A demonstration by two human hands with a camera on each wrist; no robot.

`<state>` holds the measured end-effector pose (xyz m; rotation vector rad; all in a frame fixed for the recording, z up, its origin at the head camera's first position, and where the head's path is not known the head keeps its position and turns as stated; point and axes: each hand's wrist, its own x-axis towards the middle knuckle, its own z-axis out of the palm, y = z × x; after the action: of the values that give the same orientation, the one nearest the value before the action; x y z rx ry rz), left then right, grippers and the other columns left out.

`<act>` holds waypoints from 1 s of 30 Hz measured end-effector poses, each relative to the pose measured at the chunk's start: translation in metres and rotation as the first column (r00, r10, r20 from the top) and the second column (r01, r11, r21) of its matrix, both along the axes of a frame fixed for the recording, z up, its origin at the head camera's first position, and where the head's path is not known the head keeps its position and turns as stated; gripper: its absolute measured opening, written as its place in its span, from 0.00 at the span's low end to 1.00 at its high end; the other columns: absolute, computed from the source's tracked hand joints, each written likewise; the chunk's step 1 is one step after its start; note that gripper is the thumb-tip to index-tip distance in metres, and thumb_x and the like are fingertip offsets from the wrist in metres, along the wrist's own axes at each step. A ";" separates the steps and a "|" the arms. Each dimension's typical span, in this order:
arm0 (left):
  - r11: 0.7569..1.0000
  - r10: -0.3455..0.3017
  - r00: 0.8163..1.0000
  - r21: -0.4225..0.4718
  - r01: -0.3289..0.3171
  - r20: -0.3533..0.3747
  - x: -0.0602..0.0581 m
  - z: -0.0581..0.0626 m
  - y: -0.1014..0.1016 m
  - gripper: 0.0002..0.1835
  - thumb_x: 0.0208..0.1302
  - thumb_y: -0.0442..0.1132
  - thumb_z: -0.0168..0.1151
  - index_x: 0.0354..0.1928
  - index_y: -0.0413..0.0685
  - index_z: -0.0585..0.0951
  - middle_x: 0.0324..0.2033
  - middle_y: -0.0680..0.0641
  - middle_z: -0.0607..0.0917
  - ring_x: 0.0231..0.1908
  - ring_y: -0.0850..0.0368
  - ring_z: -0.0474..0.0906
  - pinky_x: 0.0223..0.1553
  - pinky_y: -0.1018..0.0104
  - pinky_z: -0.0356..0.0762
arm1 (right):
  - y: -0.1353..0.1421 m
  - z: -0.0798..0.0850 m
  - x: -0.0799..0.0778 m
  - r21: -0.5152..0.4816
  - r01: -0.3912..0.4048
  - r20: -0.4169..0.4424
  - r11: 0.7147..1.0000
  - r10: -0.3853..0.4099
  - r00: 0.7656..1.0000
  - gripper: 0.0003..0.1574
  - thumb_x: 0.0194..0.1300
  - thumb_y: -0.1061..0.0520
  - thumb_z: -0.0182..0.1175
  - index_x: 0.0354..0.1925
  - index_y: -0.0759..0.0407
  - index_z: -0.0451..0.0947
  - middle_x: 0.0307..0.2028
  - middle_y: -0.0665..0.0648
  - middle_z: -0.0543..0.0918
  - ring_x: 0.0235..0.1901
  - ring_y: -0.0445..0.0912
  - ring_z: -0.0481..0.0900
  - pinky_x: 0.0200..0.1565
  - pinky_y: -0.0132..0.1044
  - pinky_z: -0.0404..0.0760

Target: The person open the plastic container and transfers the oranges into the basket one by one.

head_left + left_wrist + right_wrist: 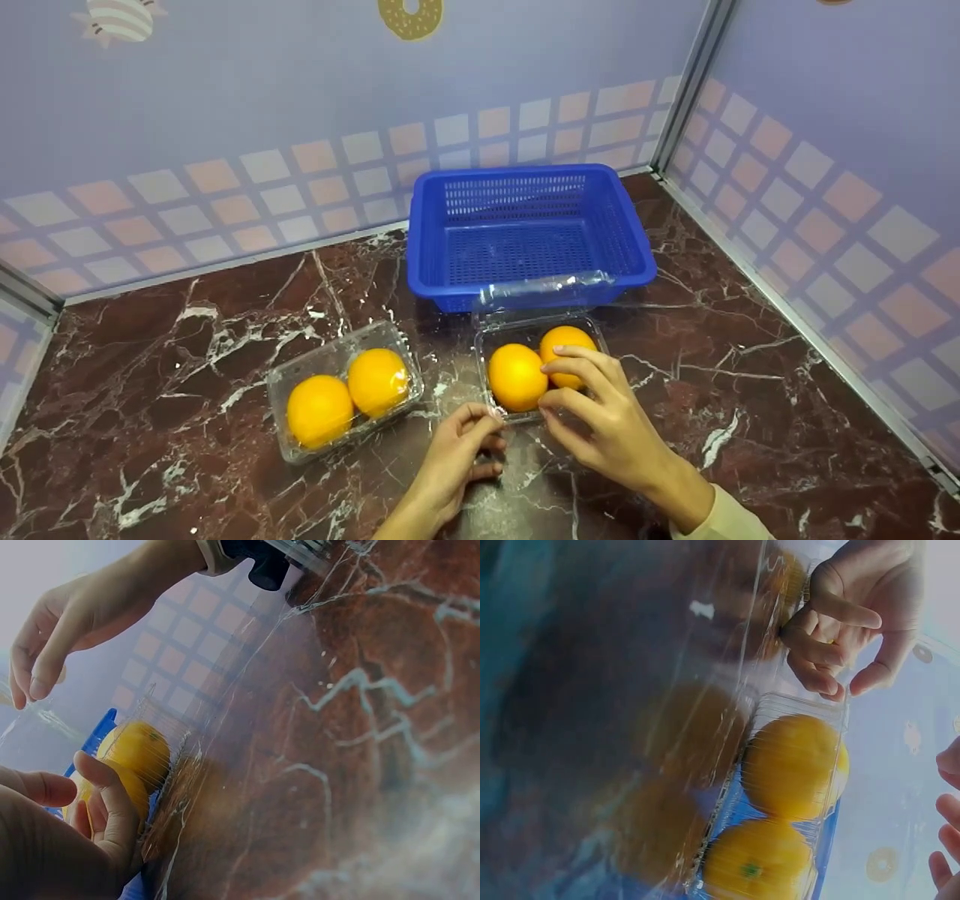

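A clear plastic clamshell box [480, 367] stands with its lid [544, 292] raised at the back, overlapping the blue basket. Two oranges sit in it, a left one [517, 377] and a right one [566, 341]. My left hand [457, 450] pinches the front left corner of its rim between thumb and fingertips. Above the front of the box hovers my right hand [611, 420], fingers loosely bent and holding nothing; it partly hides the right orange in the head view. In the left wrist view, that right hand [82, 619] hangs well above the oranges [139, 754].
To the left lies another clear box [274, 375] with two oranges [320, 411] inside. Behind the raised lid is a blue perforated basket [645, 262]. Purple panels [285, 75] border the dark marbled table [187, 405] at the back and sides.
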<state>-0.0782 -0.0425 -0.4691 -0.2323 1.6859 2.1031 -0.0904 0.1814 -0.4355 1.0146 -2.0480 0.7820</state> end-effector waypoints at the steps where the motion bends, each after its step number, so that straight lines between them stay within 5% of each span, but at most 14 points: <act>1: 1.000 0.001 1.000 0.001 -0.001 0.001 0.000 0.000 0.000 0.07 0.71 0.38 0.63 0.46 0.45 0.79 0.38 0.49 0.83 0.37 0.58 0.79 0.29 0.70 0.85 | 0.000 -0.001 0.000 0.001 0.000 0.002 1.000 0.000 1.000 0.12 0.55 0.62 0.72 0.39 0.52 0.86 0.56 0.58 0.85 0.62 0.60 0.76 0.74 0.43 0.65; 12: 0.999 -0.040 0.999 -0.006 0.040 -0.036 0.001 0.002 0.000 0.12 0.77 0.44 0.61 0.49 0.43 0.78 0.45 0.45 0.84 0.38 0.57 0.81 0.32 0.68 0.87 | 0.001 0.000 -0.002 0.009 0.019 0.037 1.000 -0.019 0.999 0.16 0.56 0.62 0.72 0.44 0.54 0.87 0.57 0.60 0.84 0.60 0.59 0.77 0.73 0.43 0.65; 22: 0.998 -0.055 0.997 0.009 0.056 -0.046 0.000 0.002 -0.002 0.10 0.79 0.42 0.60 0.47 0.40 0.78 0.42 0.45 0.85 0.36 0.58 0.81 0.33 0.67 0.88 | 0.003 0.000 -0.002 0.070 0.147 0.192 0.987 -0.158 0.968 0.29 0.60 0.60 0.76 0.61 0.53 0.83 0.60 0.57 0.82 0.59 0.56 0.77 0.63 0.48 0.75; 30: 0.984 -0.177 0.982 -0.012 0.176 -0.061 0.000 0.007 -0.008 0.08 0.78 0.39 0.61 0.44 0.41 0.77 0.40 0.45 0.84 0.37 0.56 0.81 0.36 0.66 0.89 | 0.004 -0.001 -0.002 0.081 0.155 0.227 0.985 -0.170 0.959 0.28 0.61 0.59 0.76 0.60 0.54 0.83 0.60 0.57 0.81 0.58 0.57 0.79 0.63 0.51 0.75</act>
<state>-0.0780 -0.0509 -0.4620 -0.0182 1.6829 1.9927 -0.0926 0.1851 -0.4368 0.8046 -2.3366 0.7854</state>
